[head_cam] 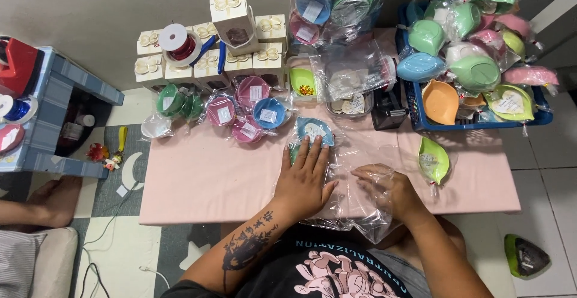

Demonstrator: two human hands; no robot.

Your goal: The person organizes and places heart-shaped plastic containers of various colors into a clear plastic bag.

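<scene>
My left hand (305, 178) lies flat with fingers spread on a pile of clear plastic bags (351, 154) on the pink table (204, 184). Its fingertips touch a blue leaf-shaped dish (314, 130) wrapped in clear plastic. My right hand (387, 188) is inside or under a clear bag at the near edge, fingers bent; the film blurs what it grips. A green leaf-shaped dish (434, 160) in wrap lies just right of it.
Wrapped round dishes (246, 110) and white gift boxes (231, 12) with a red ribbon spool (179, 42) stand at the back left. A blue basket (421, 115) of wrapped leaf dishes fills the back right, a black tape dispenser (389, 109) beside it. Another person's foot (54, 202) rests at left.
</scene>
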